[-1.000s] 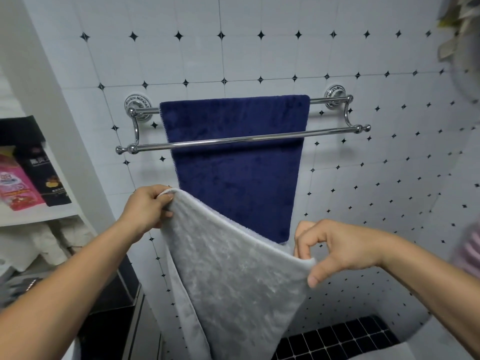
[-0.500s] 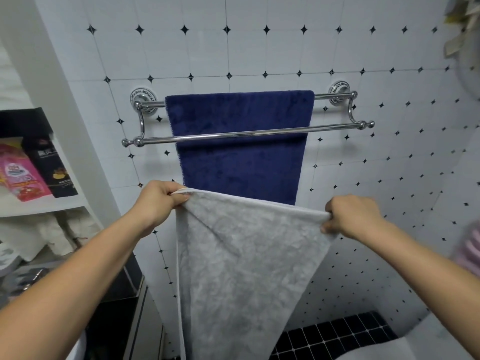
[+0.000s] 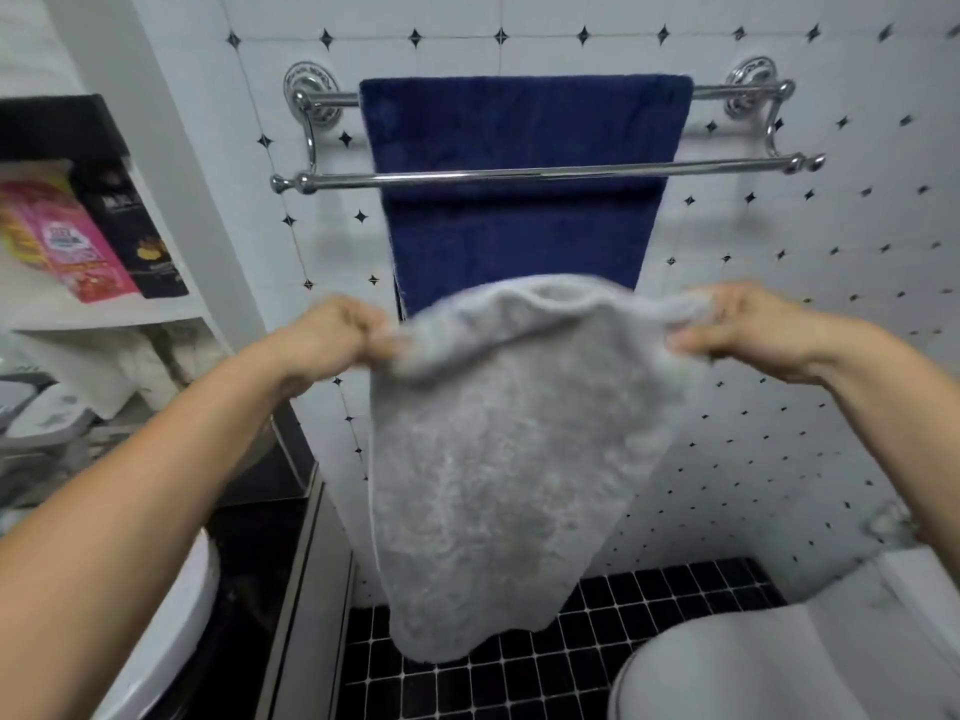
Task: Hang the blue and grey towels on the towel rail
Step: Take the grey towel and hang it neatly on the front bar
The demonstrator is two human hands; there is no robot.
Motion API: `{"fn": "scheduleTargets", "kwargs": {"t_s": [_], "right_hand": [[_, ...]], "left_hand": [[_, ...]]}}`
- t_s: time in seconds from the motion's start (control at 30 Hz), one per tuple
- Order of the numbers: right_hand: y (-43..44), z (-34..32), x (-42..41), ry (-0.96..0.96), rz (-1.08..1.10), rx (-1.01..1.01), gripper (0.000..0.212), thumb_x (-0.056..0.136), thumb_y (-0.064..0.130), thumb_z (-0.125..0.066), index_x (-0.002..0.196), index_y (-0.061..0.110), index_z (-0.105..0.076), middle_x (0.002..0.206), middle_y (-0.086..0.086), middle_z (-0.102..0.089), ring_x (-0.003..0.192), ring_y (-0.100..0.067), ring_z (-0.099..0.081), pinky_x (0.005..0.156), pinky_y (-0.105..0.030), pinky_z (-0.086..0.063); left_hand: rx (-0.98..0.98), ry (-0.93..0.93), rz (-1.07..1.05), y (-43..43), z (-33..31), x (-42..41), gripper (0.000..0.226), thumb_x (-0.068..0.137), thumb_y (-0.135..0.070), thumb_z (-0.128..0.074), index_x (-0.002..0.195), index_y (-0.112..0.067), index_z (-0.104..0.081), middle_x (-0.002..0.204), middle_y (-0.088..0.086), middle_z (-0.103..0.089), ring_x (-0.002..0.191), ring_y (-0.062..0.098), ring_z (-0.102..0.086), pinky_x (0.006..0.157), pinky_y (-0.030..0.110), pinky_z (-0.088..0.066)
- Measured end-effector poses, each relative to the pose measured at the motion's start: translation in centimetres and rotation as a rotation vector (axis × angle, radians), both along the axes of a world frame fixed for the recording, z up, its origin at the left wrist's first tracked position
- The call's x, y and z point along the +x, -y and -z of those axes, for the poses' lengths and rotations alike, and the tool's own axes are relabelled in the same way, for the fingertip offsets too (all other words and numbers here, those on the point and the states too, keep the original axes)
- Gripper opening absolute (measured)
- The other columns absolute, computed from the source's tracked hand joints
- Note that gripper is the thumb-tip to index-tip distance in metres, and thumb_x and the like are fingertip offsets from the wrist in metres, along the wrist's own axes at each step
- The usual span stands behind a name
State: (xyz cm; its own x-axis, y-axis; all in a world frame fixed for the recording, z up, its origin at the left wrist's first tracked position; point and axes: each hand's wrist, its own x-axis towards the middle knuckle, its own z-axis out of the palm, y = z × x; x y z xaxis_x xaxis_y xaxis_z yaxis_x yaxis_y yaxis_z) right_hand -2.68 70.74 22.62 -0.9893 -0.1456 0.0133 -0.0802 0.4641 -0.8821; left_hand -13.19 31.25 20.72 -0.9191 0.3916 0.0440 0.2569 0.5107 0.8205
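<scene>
Tiled wall [image 3: 810,241] behind; left grip [image 3: 337,337] and right grip [image 3: 748,324] pinch the grey towel [image 3: 498,459], which hangs between.

Pink packet [image 3: 67,241] beside a black box [image 3: 143,241] on a white shelf [image 3: 109,314]; black mosaic floor [image 3: 519,678] below.

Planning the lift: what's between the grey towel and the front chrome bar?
Head view: only the hanging navy blue towel shows between grey fluffy towel and front chrome bar.

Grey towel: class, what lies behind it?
Behind the grey towel hangs the blue towel, draped over the rear rail; its lower end and some wall tiles are covered.
</scene>
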Motion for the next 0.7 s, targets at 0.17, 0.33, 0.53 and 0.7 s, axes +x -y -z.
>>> {"fn": "scheduleTargets", "kwargs": {"t_s": [0.17, 0.33, 0.53, 0.7], "right_hand": [[-0.4, 0.8, 0.7, 0.106, -0.096, -0.128, 0.026, 0.061, 0.007, -0.079, 0.08, 0.025, -0.076, 0.072, 0.005, -0.069, 0.065, -0.008, -0.062, 0.06, -0.024, -0.05], [-1.7, 2.1, -0.8, 0.002, 0.224, 0.202, 0.01, 0.08, 0.006, -0.073, 0.076, 0.013, -0.068, 0.062, 0.003, -0.064, 0.052, -0.01, -0.054, 0.048, -0.023, -0.042], [-2.7, 0.3, -1.5, -0.043, 0.174, -0.306, 0.018, 0.083, 0.016, -0.07, 0.1, 0.015, -0.073, 0.058, 0.0, -0.055, 0.041, -0.011, -0.041, 0.042, -0.018, -0.025], [-2.8, 1.4, -1.6, -0.009, 0.334, -0.111, 0.021, 0.079, 0.007, -0.074, 0.1, 0.005, -0.069, 0.059, -0.004, -0.065, 0.036, -0.016, -0.052, 0.031, -0.018, -0.035]], "left_hand": [[0.064, 0.089, -0.063, 1.3, -0.2, 0.2, 0.015, 0.09, -0.005, -0.062, 0.076, -0.002, -0.068, 0.059, 0.011, -0.055, 0.033, 0.01, -0.038, 0.039, 0.017, -0.02], [0.089, 0.239, -0.035, 1.5, -1.2, 0.2, 0.011, 0.093, -0.009, -0.061, 0.098, 0.0, -0.067, 0.067, 0.012, -0.064, 0.05, 0.02, -0.07, 0.032, 0.017, -0.036], [0.621, 0.248, -0.132, 1.2, -1.2, -0.3, 0.006, 0.094, 0.0, -0.055, 0.094, 0.003, -0.06, 0.07, 0.014, -0.067, 0.064, 0.025, -0.075, 0.054, 0.021, -0.058], [0.134, 0.142, -0.074, 1.4, -0.1, -0.1, 0.008, 0.088, -0.002, -0.065, 0.091, 0.002, -0.07, 0.07, 0.024, -0.073, 0.061, 0.023, -0.074, 0.056, 0.021, -0.06]]}}
